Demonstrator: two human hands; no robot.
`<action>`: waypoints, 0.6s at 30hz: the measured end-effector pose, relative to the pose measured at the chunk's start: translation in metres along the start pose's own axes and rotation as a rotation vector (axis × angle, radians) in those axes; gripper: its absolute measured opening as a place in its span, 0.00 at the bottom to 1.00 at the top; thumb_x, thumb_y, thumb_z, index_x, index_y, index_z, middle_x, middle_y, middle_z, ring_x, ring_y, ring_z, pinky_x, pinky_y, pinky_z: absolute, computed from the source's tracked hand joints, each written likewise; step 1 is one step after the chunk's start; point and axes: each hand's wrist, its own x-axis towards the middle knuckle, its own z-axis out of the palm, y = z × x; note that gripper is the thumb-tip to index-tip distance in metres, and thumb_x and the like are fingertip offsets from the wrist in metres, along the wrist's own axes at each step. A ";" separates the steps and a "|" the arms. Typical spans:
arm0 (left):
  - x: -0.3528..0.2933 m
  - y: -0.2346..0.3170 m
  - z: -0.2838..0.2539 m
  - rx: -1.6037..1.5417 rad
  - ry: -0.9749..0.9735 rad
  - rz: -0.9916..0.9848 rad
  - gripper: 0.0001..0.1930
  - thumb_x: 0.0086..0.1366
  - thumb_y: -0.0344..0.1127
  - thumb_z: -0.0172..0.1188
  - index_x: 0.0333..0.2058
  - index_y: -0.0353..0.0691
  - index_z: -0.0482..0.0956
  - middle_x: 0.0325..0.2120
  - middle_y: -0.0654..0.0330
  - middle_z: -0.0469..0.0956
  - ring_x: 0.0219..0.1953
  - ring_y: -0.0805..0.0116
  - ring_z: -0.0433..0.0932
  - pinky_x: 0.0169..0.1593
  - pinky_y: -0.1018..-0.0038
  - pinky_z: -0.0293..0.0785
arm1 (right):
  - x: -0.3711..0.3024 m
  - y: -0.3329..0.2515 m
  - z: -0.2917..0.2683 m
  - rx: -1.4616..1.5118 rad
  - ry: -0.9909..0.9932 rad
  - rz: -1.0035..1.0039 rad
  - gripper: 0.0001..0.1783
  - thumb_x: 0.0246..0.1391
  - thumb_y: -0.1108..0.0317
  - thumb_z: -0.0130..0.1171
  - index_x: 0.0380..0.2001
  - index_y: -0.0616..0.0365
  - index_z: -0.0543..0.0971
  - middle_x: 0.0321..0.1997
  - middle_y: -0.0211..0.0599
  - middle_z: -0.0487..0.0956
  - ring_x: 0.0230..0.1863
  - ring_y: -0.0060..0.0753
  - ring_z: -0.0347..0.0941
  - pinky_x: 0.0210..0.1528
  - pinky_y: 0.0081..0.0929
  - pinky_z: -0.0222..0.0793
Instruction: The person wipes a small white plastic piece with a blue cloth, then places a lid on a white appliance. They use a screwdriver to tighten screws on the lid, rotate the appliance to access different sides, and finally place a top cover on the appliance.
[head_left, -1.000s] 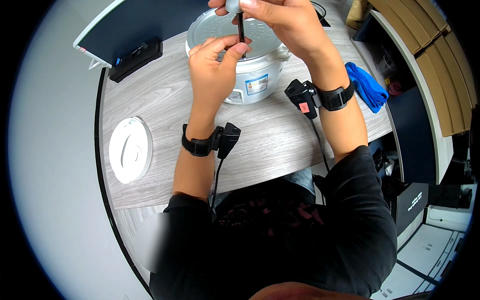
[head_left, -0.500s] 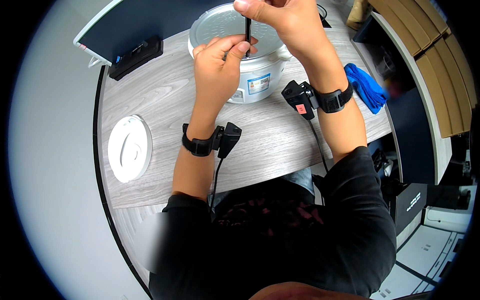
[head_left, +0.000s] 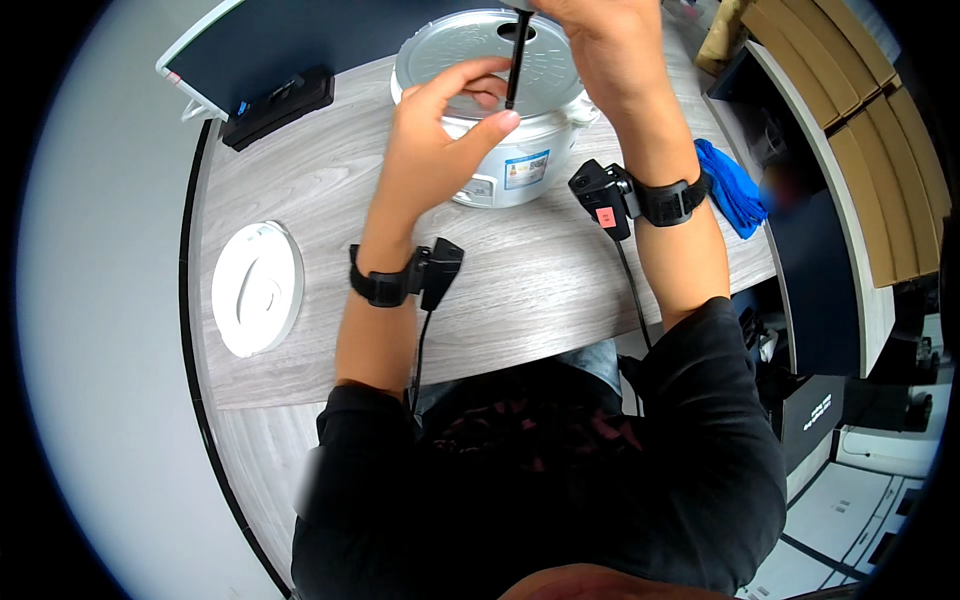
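Note:
A white rice cooker [head_left: 540,138] with a silvery, patterned top [head_left: 556,78] stands at the far middle of the desk. A dark round hole shows in that top. My right hand [head_left: 628,60] is closed on a screwdriver [head_left: 517,62], held upright with its black shaft pointing down. Its grey handle is mostly cut off by the upper edge. Beside the shaft, my left hand [head_left: 432,140] is open, thumb and fingers apart around the tip, over the cooker's near rim. Whether the tip touches the rim I cannot tell.
A white oval cover [head_left: 284,300] lies at the desk's left. A black case [head_left: 280,108] rests by the dark partition [head_left: 300,40]. To the right are a blue cloth [head_left: 733,190], a shelf edge [head_left: 820,170] and cardboard boxes [head_left: 880,190]. Strapped devices with cables sit on both wrists.
My left fingers have let go of the screwdriver shaft and spread apart. The screwdriver has shifted slightly right and tilted, and my right hand has moved a little right with it.

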 end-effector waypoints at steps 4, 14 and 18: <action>-0.007 -0.009 -0.040 0.308 -0.029 0.098 0.30 0.51 0.38 0.71 0.55 0.45 0.78 0.51 0.57 0.79 0.55 0.60 0.75 0.62 0.64 0.62 | -0.018 -0.008 -0.007 -0.122 0.022 0.005 0.08 0.57 0.70 0.65 0.37 0.60 0.78 0.31 0.29 0.80 0.32 0.16 0.73 0.36 0.16 0.68; -0.010 -0.039 -0.066 0.471 -0.053 0.132 0.24 0.43 0.35 0.76 0.44 0.44 0.83 0.49 0.61 0.80 0.64 0.54 0.68 0.67 0.56 0.59 | -0.081 0.003 -0.008 -0.253 0.073 0.176 0.08 0.58 0.70 0.63 0.38 0.62 0.79 0.34 0.37 0.84 0.36 0.20 0.77 0.40 0.20 0.71; -0.012 -0.024 -0.054 0.564 -0.005 0.142 0.24 0.37 0.39 0.80 0.37 0.46 0.85 0.41 0.65 0.80 0.56 0.59 0.72 0.63 0.61 0.57 | -0.087 0.006 -0.011 -0.222 0.097 0.204 0.07 0.58 0.69 0.63 0.38 0.61 0.79 0.35 0.37 0.84 0.38 0.21 0.78 0.40 0.20 0.71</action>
